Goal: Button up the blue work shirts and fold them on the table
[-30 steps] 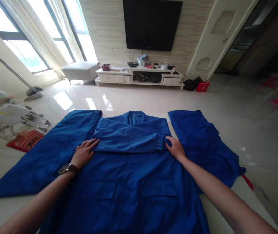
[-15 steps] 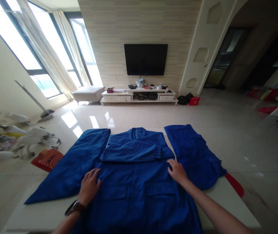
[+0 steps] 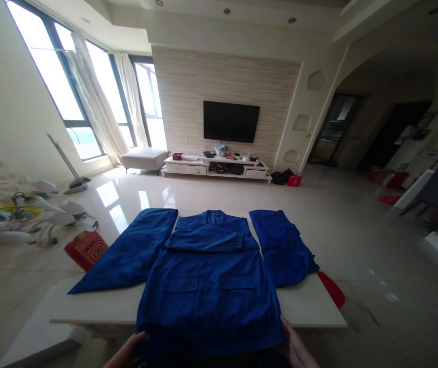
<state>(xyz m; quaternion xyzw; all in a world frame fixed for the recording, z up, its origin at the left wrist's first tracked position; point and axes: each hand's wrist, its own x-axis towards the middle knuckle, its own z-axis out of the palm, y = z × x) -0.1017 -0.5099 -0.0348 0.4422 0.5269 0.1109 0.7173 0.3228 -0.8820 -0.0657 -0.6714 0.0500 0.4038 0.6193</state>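
A blue jacket lies on a white table, its sleeves folded across the chest below the collar. Its lower part hangs over the table's near edge. At the hem's left corner, my left hand is closed on the jacket. My right hand is at the right hem corner, its fingers partly hidden by the cloth. One folded blue garment lies to the left of the jacket, and another blue garment to its right.
A red bag stands on the floor at the left, near a pile of white objects. Part of a red object shows past the table's right edge. A low TV cabinet is against the far wall.
Both hands have moved from the jacket's upper sides down to its hem corners. The view has tilted up, showing more ceiling.
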